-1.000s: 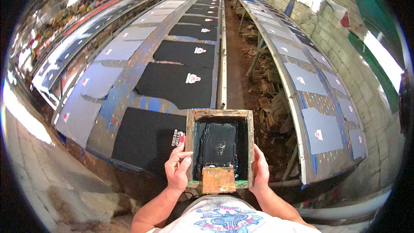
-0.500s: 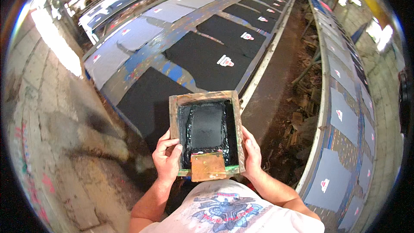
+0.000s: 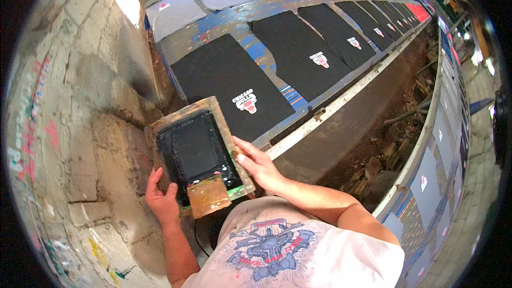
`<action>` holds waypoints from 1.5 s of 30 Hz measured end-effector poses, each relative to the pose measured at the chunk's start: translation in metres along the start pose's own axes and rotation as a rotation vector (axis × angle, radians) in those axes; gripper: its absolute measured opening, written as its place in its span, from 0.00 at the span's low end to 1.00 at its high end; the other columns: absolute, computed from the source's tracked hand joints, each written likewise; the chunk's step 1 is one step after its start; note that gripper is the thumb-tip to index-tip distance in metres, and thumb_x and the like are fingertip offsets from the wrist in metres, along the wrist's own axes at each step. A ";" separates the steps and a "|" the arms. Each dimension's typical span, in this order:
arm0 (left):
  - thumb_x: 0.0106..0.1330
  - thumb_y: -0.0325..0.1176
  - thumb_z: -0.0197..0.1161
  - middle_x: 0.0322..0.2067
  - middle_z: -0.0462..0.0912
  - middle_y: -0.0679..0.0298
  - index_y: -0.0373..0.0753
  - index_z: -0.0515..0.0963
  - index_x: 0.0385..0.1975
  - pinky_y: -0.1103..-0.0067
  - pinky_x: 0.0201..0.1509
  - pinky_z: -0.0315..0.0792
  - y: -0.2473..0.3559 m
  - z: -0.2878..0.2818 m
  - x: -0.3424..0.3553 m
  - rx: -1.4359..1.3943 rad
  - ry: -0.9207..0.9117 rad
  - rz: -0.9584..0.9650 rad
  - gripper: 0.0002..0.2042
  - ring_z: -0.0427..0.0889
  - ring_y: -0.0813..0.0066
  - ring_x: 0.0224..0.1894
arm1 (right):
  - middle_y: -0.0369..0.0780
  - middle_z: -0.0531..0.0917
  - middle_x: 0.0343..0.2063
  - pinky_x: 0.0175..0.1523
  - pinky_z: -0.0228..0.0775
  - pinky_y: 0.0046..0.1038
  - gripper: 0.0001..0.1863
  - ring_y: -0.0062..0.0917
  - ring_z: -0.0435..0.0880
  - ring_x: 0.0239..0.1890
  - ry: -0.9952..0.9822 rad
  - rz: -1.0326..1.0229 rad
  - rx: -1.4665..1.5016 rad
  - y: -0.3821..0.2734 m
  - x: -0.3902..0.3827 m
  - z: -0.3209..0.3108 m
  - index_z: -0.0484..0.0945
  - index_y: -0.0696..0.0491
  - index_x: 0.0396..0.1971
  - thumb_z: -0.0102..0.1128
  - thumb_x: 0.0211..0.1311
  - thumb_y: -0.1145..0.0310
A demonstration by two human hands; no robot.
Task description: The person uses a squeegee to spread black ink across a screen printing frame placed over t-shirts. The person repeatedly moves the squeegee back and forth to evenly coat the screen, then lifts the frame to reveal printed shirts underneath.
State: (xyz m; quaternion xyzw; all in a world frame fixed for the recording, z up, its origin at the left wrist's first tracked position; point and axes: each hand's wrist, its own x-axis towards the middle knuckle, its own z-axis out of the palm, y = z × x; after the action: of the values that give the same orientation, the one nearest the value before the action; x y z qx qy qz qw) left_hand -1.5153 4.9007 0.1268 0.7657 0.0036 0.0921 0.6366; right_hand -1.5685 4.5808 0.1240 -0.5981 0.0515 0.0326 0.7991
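A wooden-framed printing screen point(image 3: 184, 144) with wet black ink round its mesh is held tilted in front of my shirt. My right hand point(image 3: 258, 168) grips its right side, thumb on top and the other fingers partly hidden behind the wood. Beside its left edge is my left hand point(image 3: 162, 200), its thumb and fingers apart, the thumb close to the wood; whether it touches I cannot tell. A tan squeegee card point(image 3: 209, 196) rests at the screen's near end. Just beyond, a black fabric piece point(image 3: 213, 69) lies flat with a red and white print point(image 3: 246, 102).
More printed black fabric pieces point(image 3: 298, 48) run along the long table point(image 3: 213, 29), with grey ones point(image 3: 176, 13) on its far side. A rough block wall point(image 3: 74, 96) stands at left. Across the dirt aisle point(image 3: 330, 149), another table bears grey pieces point(image 3: 425, 178).
The screen has moved left and turned anticlockwise. My left hand has loosened from its side. The view has swung, and a print on the nearest black piece now shows.
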 end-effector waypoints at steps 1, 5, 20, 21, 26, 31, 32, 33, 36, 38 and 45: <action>0.58 0.09 0.69 0.73 0.80 0.50 0.28 0.81 0.68 0.63 0.85 0.65 -0.006 -0.012 -0.004 0.011 0.035 -0.022 0.33 0.77 0.58 0.77 | 0.41 0.75 0.77 0.82 0.64 0.32 0.32 0.26 0.73 0.77 -0.053 0.017 0.000 0.001 0.002 0.006 0.64 0.55 0.85 0.57 0.89 0.62; 0.60 0.08 0.66 0.77 0.75 0.42 0.29 0.83 0.66 0.63 0.85 0.64 -0.021 -0.036 -0.007 0.013 0.091 -0.115 0.30 0.73 0.54 0.80 | 0.42 0.78 0.72 0.76 0.70 0.33 0.31 0.26 0.77 0.70 -0.143 -0.032 -0.082 0.008 0.009 0.020 0.68 0.54 0.83 0.59 0.87 0.64; 0.61 0.08 0.63 0.76 0.76 0.46 0.31 0.85 0.56 0.66 0.75 0.75 -0.035 0.073 0.036 -0.148 0.083 0.025 0.22 0.79 0.56 0.75 | 0.41 0.74 0.74 0.80 0.62 0.34 0.34 0.27 0.72 0.75 0.006 -0.229 -0.225 -0.001 0.048 -0.052 0.72 0.58 0.80 0.67 0.81 0.60; 0.61 0.08 0.64 0.76 0.76 0.47 0.32 0.85 0.55 0.67 0.75 0.76 -0.034 0.088 0.037 -0.084 0.081 0.048 0.22 0.80 0.56 0.74 | 0.40 0.75 0.72 0.77 0.64 0.32 0.34 0.26 0.73 0.72 0.041 -0.214 -0.211 -0.001 0.050 -0.062 0.73 0.58 0.80 0.67 0.82 0.60; 0.63 0.11 0.66 0.75 0.77 0.48 0.37 0.86 0.51 0.70 0.70 0.78 -0.022 0.174 0.039 0.025 0.051 0.161 0.19 0.83 0.60 0.71 | 0.36 0.80 0.64 0.73 0.66 0.27 0.31 0.21 0.78 0.65 0.115 -0.194 -0.133 -0.012 0.071 -0.139 0.75 0.59 0.78 0.66 0.82 0.65; 0.61 0.14 0.69 0.73 0.78 0.46 0.39 0.87 0.48 0.65 0.76 0.73 -0.013 0.240 0.028 0.159 0.084 0.205 0.17 0.78 0.52 0.74 | 0.42 0.78 0.70 0.79 0.64 0.31 0.32 0.28 0.76 0.73 0.123 -0.107 -0.140 -0.019 0.073 -0.199 0.72 0.60 0.80 0.64 0.81 0.69; 0.61 0.14 0.69 0.73 0.78 0.46 0.39 0.87 0.48 0.65 0.76 0.73 -0.014 0.246 0.025 0.182 0.089 0.204 0.17 0.78 0.52 0.74 | 0.42 0.78 0.71 0.80 0.63 0.32 0.32 0.29 0.75 0.74 0.103 -0.130 -0.185 -0.018 0.073 -0.206 0.71 0.60 0.80 0.64 0.81 0.69; 0.61 0.14 0.69 0.73 0.78 0.46 0.39 0.87 0.47 0.64 0.76 0.72 -0.014 0.251 0.023 0.207 0.093 0.191 0.16 0.78 0.51 0.74 | 0.43 0.77 0.73 0.81 0.62 0.33 0.32 0.30 0.74 0.76 0.079 -0.159 -0.228 -0.018 0.072 -0.212 0.71 0.61 0.80 0.64 0.81 0.70; 0.62 0.15 0.69 0.73 0.79 0.46 0.38 0.87 0.46 0.64 0.77 0.72 -0.015 0.258 0.017 0.225 0.090 0.162 0.15 0.79 0.51 0.74 | 0.45 0.76 0.75 0.83 0.59 0.34 0.33 0.31 0.72 0.78 0.059 -0.121 -0.215 -0.018 0.071 -0.221 0.71 0.62 0.80 0.64 0.81 0.70; 0.62 0.15 0.69 0.73 0.79 0.46 0.38 0.87 0.46 0.64 0.77 0.72 -0.015 0.261 0.016 0.208 0.091 0.152 0.15 0.79 0.52 0.74 | 0.45 0.76 0.75 0.84 0.59 0.34 0.32 0.32 0.73 0.78 0.046 -0.111 -0.220 -0.019 0.073 -0.224 0.71 0.62 0.80 0.64 0.81 0.70; 0.62 0.16 0.69 0.73 0.79 0.46 0.38 0.87 0.44 0.63 0.76 0.73 -0.023 0.266 0.013 0.179 0.106 0.123 0.13 0.79 0.52 0.74 | 0.45 0.77 0.74 0.83 0.60 0.33 0.32 0.31 0.74 0.77 0.046 -0.088 -0.242 -0.024 0.072 -0.229 0.71 0.61 0.79 0.65 0.81 0.70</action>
State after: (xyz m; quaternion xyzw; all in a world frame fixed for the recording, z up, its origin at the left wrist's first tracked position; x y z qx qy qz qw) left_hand -1.4617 4.6474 0.0606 0.8122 -0.0014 0.1707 0.5578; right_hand -1.5042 4.3537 0.0746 -0.6924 0.0393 -0.0102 0.7204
